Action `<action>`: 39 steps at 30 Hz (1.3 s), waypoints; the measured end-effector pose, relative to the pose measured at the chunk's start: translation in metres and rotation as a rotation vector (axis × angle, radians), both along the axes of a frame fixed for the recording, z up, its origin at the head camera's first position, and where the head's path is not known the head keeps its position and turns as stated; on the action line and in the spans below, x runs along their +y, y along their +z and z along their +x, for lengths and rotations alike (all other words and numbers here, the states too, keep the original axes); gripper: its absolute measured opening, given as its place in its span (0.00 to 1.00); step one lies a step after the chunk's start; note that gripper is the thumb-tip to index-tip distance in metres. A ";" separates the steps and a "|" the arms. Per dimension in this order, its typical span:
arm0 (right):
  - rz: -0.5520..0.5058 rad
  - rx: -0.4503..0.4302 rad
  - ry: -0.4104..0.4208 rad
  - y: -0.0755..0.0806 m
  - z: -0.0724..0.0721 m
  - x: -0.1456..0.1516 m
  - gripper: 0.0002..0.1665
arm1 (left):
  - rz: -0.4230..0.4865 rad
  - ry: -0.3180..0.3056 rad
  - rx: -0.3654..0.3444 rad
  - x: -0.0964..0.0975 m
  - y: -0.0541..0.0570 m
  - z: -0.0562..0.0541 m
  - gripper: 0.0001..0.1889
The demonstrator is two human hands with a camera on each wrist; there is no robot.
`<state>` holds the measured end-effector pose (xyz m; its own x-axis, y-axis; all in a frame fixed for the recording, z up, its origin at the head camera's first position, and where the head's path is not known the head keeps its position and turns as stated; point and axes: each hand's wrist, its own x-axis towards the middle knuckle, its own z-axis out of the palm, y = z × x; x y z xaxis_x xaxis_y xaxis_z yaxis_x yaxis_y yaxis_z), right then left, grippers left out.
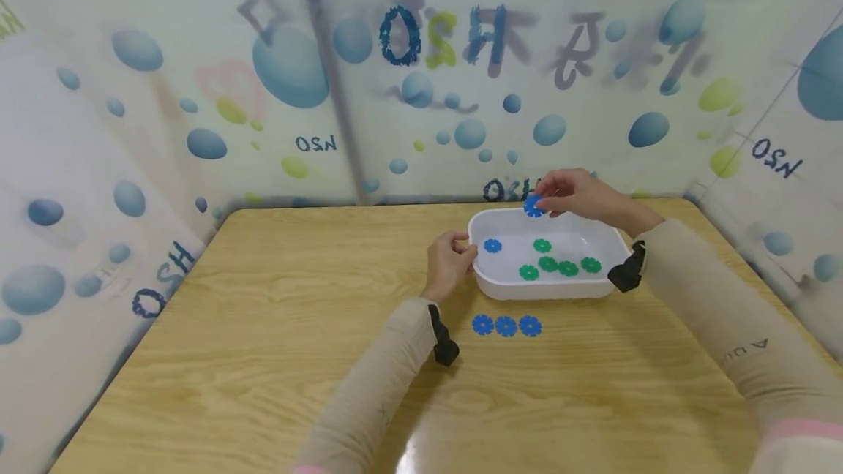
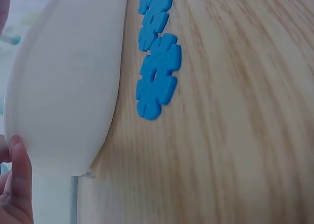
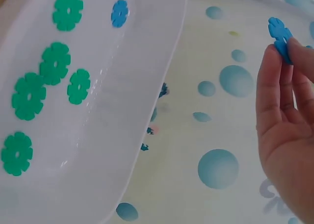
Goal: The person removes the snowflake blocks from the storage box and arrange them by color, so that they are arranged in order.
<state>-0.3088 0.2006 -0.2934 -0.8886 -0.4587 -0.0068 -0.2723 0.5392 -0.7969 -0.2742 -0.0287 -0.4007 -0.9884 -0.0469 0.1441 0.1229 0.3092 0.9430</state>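
Note:
Over the far rim of a white plastic basin (image 1: 520, 289), my right hand (image 1: 579, 194) pinches a blue snowflake disc (image 3: 279, 34) between thumb and fingertips. My left hand (image 1: 449, 263) grips the basin's left end, its fingertips (image 2: 20, 158) at the rim in the left wrist view. Inside the basin lie several green snowflake discs (image 1: 568, 268) and one blue disc (image 1: 492, 246) near the left wall. Three more blue discs (image 1: 506, 326) lie flat in a row on the table, in front of the basin.
The wood-grain table (image 1: 296, 313) reaches back to a white curtain (image 1: 428, 152) printed with blue and green drops. The same cloth hangs along both sides. Black camera straps (image 1: 444, 339) sit on both wrists over beige sleeves.

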 end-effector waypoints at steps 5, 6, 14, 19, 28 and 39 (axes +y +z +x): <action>-0.056 0.017 0.012 0.002 0.030 0.014 0.16 | 0.000 0.000 -0.015 -0.001 0.000 -0.001 0.13; -0.062 0.013 0.012 0.002 0.036 0.017 0.17 | -0.002 0.000 -0.009 -0.001 0.000 -0.001 0.13; -0.172 -0.059 -0.009 -0.023 0.072 0.031 0.15 | -0.022 0.006 -0.012 0.001 -0.001 0.001 0.13; -0.202 -0.145 0.041 -0.039 0.088 0.026 0.14 | -0.026 0.013 -0.009 0.001 0.000 0.000 0.13; -0.205 -0.238 0.173 -0.077 0.103 0.020 0.15 | -0.016 0.014 -0.020 0.001 0.000 0.001 0.14; -0.127 -0.302 0.079 -0.106 0.104 0.025 0.14 | 0.003 0.006 -0.026 0.001 0.000 0.000 0.15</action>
